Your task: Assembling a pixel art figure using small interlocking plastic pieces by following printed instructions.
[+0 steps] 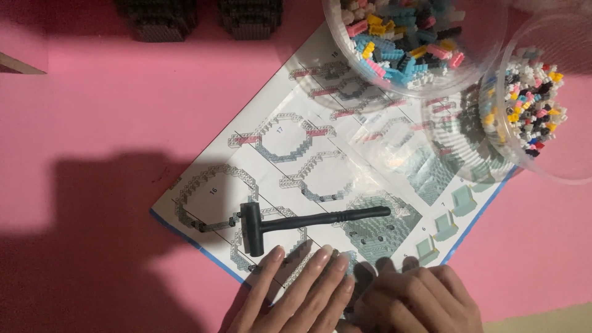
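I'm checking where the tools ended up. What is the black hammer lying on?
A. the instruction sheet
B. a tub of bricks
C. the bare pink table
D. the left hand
A: the hammer lies flat on the instruction sheet, just beyond the fingertips of the left hand.

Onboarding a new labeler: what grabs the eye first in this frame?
Probably the small black hammer lying across the building-instruction sheet on the pink table. Next, two clear tubs of tiny coloured bricks, one at top centre, one at right. The left hand and right hand press flat on the sheet's lower edge.
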